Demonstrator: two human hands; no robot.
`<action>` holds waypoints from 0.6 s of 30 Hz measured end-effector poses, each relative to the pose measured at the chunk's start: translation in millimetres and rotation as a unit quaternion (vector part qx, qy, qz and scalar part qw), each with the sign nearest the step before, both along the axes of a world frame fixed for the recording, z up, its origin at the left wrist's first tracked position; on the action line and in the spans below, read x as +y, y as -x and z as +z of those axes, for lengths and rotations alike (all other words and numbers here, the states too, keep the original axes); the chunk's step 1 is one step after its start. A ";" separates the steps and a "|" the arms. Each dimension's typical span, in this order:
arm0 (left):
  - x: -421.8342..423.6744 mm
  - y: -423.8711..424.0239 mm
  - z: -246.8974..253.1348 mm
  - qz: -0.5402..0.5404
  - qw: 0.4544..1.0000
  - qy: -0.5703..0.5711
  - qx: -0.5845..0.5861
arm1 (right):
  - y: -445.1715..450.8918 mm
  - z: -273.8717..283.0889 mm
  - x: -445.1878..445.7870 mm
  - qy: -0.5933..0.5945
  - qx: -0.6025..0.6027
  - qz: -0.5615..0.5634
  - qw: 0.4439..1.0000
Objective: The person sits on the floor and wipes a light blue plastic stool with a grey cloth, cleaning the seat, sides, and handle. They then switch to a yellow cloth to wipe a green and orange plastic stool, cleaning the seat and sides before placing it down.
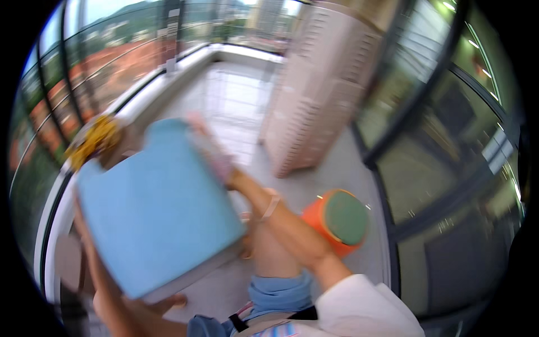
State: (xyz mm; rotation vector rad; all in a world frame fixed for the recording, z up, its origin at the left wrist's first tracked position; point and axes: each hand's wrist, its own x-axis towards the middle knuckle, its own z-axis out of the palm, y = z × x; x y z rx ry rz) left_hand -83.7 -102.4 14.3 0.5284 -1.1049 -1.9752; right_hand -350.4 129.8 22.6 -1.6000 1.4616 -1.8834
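A large box-like thing with a light blue top [160, 202] and a paler side is carried between both arms in front of my body, tilted. My right hand [217, 162] is at its far right edge, blurred, with what looks like pinkish material around it. Along the left edge lies my left forearm, and my left hand [81, 210] is at that side, its fingers mostly hidden by the box. A bunch of yellow material [96, 141] shows just beyond the box's far left corner; whether it touches the box, I cannot tell.
A tall pinkish cabinet with slatted panels [311, 92] stands ahead. Right of my legs is an orange round stool or bin with a green top [346, 217]. Glass doors with dark frames [389, 236] run along the right, a railing over a white ledge [143, 90] along the left.
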 end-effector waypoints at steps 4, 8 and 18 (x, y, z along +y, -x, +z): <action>-12.5 -1.9 20.4 -0.103 0.991 -0.047 0.066 | -105.6 132.8 29.0 -0.252 0.361 -0.173 0.881; 26.7 38.1 35.3 -0.134 0.989 -0.023 0.058 | -161.2 122.4 23.5 -0.145 0.473 -0.096 0.864; 41.5 33.7 53.2 -0.109 0.993 0.010 0.053 | -37.3 92.3 43.8 -0.248 0.250 -0.155 0.923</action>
